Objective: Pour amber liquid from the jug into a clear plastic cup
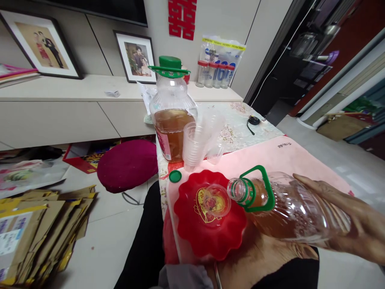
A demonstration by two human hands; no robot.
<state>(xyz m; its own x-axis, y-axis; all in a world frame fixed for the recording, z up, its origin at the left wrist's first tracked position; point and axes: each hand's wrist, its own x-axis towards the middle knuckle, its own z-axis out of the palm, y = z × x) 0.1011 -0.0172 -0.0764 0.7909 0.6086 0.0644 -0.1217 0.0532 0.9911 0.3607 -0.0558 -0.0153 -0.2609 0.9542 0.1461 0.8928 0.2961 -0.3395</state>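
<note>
My right hand [355,216] is wrapped round the lower part of a clear plastic bottle [294,204] with amber liquid inside. The bottle lies nearly level, its uncapped mouth pointing left over a red scalloped plate [192,224]. Under the bottle, my left hand [255,257] holds it from below; most of its fingers are hidden. A small clear plastic cup [215,200] is on the plate, just left of the mouth. Beside the plate lies a green cap [175,176]. Behind stand stacked clear cups [194,146] and a large green-lidded jar [173,128] of amber liquid.
A pink mat [270,152] covers part of the table, with a black tape measure [254,120] beyond it. Lidded glass jars [215,76] and picture frames stand on the back cabinet. A dark red stool [128,164] and flattened cardboard [39,228] are at the left.
</note>
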